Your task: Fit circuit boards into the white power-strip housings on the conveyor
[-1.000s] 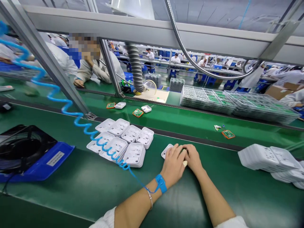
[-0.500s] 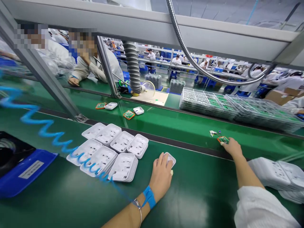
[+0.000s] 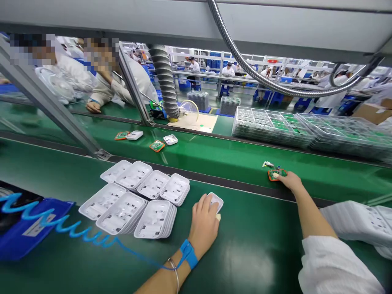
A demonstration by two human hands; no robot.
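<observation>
My left hand (image 3: pixel 204 218), with a blue wrist strap round the wrist, grips a small white plastic housing (image 3: pixel 218 200) at the front table; the fingers cover much of it. Reaching across to the green belt, my right hand (image 3: pixel 290 181) pinches an orange-edged green circuit board (image 3: pixel 270 176) by its right side. A small white and metal part (image 3: pixel 268 164) lies on the belt just beyond that board. Left of my left hand stand several stacks of white plastic housings (image 3: pixel 156 218), their hollow sides up. Pale finger covers show on both hands.
On the belt to the left lie two circuit boards (image 3: pixel 157 145) beside small white housings (image 3: pixel 170 140). More white covers (image 3: pixel 361 222) are stacked at right. Clear trays (image 3: pixel 272 126) stand behind the belt. A blue coiled cord (image 3: pixel 76 230) crosses the left side. Co-workers sit across the line.
My right hand has drawn the circuit board slightly left along the belt and now holds it more side-on. My left hand stays on the small housing. The camera view has shifted a little.
</observation>
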